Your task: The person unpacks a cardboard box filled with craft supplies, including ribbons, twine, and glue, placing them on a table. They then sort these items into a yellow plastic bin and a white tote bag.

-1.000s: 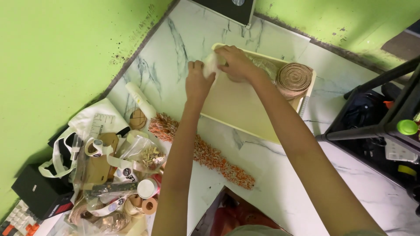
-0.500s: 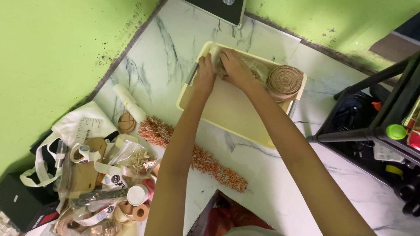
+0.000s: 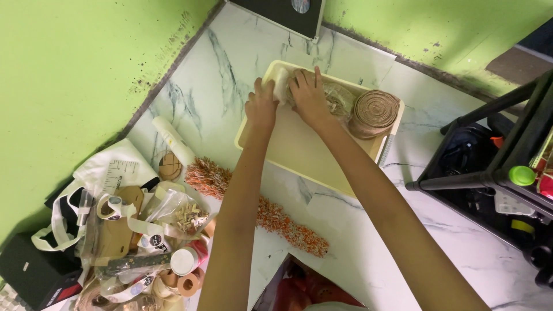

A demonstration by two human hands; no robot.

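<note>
A small white object [image 3: 280,86] is gripped between the left hand [image 3: 261,106] and right hand [image 3: 308,95] in the far corner of a cream tray [image 3: 299,155], with a burlap roll [image 3: 373,113] just beside it, on the marble surface [image 3: 357,242].

a clear plastic bag [image 3: 183,212] of small wooden pieces is lying among the clutter, beside a white round-labelled tape roll [image 3: 184,261].
</note>
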